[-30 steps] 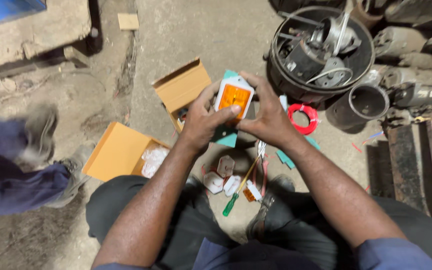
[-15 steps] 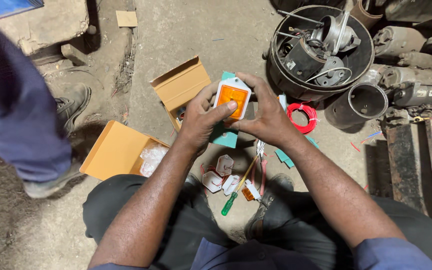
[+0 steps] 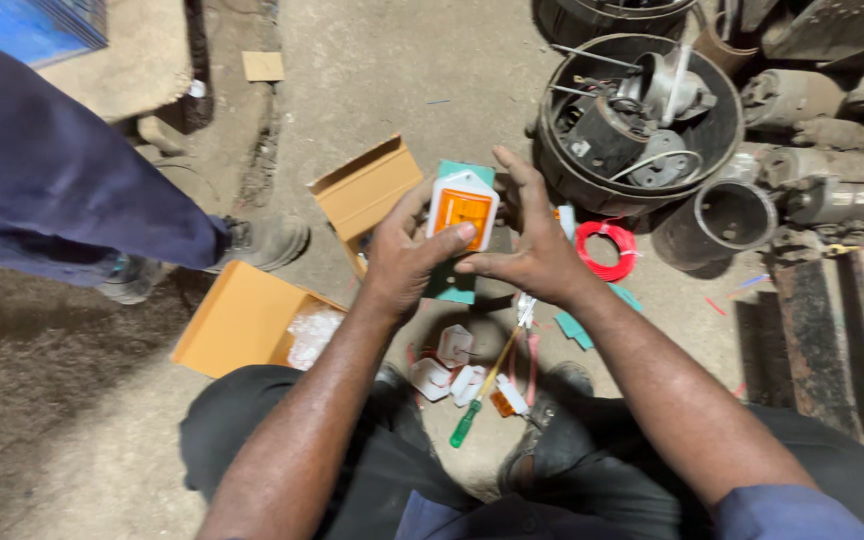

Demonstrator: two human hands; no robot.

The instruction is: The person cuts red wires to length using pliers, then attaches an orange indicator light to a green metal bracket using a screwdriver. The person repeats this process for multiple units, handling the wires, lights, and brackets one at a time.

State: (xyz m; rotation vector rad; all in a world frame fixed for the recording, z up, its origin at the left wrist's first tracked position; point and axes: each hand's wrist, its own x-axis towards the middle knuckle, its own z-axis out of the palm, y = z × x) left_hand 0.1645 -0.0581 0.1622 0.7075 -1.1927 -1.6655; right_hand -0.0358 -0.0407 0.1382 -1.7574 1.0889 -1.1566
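Both my hands hold up a small lamp unit with a white housing and an orange lens, over the concrete floor. My left hand grips its left side and lower edge, thumb on the lens. My right hand touches its right side with fingers spread. Below my hands, several similar small white and orange parts and a green-handled screwdriver lie between my knees.
Two open cardboard boxes lie to the left, one with clear plastic wrap. A red wire coil and a black tub of metal parts sit to the right. Another person's leg and shoe stand at left.
The other person's leg has stepped further in from the left. My hands keep the lamp unit in nearly the same place, turning it slightly.
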